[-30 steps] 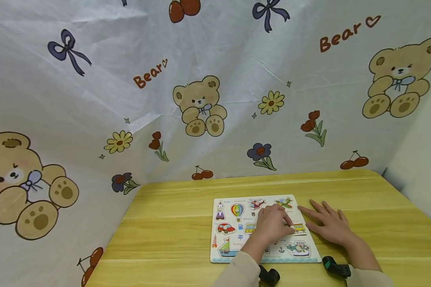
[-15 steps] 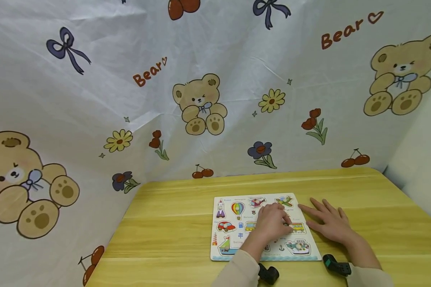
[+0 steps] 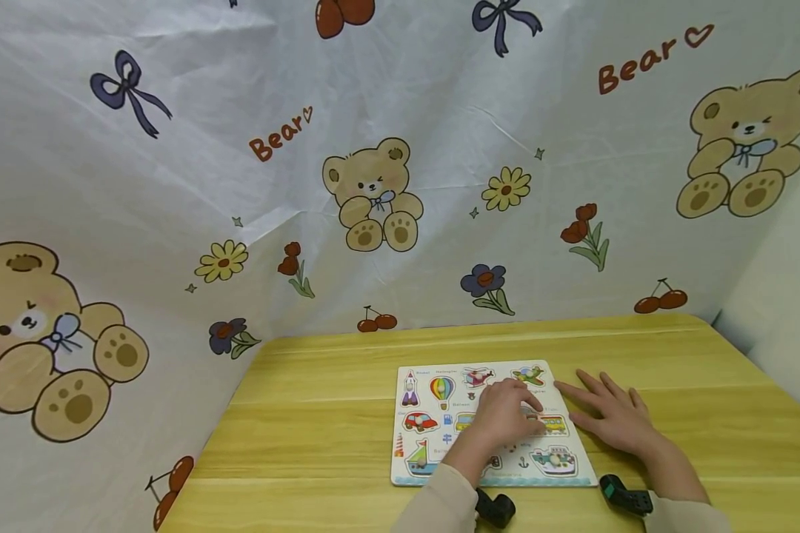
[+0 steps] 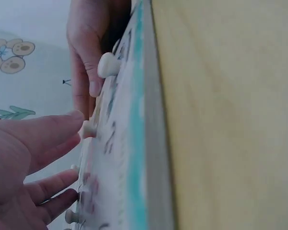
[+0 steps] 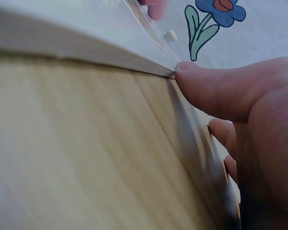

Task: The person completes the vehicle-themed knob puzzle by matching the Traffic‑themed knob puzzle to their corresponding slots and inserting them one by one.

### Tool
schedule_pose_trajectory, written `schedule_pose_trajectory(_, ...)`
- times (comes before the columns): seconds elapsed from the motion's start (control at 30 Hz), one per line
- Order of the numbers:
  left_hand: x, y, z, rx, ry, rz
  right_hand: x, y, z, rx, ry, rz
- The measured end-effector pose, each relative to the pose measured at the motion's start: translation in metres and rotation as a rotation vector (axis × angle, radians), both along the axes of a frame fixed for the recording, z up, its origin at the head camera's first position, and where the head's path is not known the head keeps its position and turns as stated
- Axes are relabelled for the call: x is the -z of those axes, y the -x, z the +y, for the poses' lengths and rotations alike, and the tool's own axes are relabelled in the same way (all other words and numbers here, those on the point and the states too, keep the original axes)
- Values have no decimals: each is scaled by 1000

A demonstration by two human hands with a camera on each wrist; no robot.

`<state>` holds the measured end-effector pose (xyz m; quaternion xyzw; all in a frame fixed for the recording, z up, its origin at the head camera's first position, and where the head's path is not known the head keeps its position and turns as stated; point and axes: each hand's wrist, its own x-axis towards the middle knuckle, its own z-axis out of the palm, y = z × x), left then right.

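Observation:
A white wooden knob puzzle board [image 3: 440,463] with vehicle pieces lies on the table. My left hand [image 3: 500,411] is over its middle, beside the yellow train piece [image 3: 555,425] at the right. Its thumb and forefinger are parted; in the left wrist view the thumb [image 4: 57,127] is close to a white knob [image 4: 89,128], and whether they touch I cannot tell. My right hand [image 3: 613,414] rests spread on the table along the board's right edge. The right thumb [image 5: 197,81] meets the board's corner in the right wrist view. My left hand hides the board's centre.
Several pieces sit in the board, among them a red car [image 3: 420,422], a balloon [image 3: 442,389], a sailboat [image 3: 421,459] and a ship [image 3: 555,460]. The wooden table [image 3: 307,414] reaches back to a bear-printed cloth [image 3: 440,281].
The train piece, tilted with a raised lower edge a second ago, now lies flat in the board. My left thumb and forefinger have parted from its knob. The right hand stays put.

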<state>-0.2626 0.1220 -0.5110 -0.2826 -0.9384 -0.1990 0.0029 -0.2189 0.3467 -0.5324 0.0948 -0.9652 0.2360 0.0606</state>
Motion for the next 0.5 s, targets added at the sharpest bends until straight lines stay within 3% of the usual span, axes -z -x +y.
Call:
schedule_pose_trajectory(0.2, -17, 8, -21, -10, -233, -125, -1, 1, -2, -5, 7, -6)
schedule_pose_trajectory(0.4, -41, 16, -57, -57, -335, -142, -2, 0, -2, -4, -2, -9)
schedule_pose_trajectory(0.5, -51, 23, -80, -112, -356, -100, -1, 0, -1, -4, -5, -2)
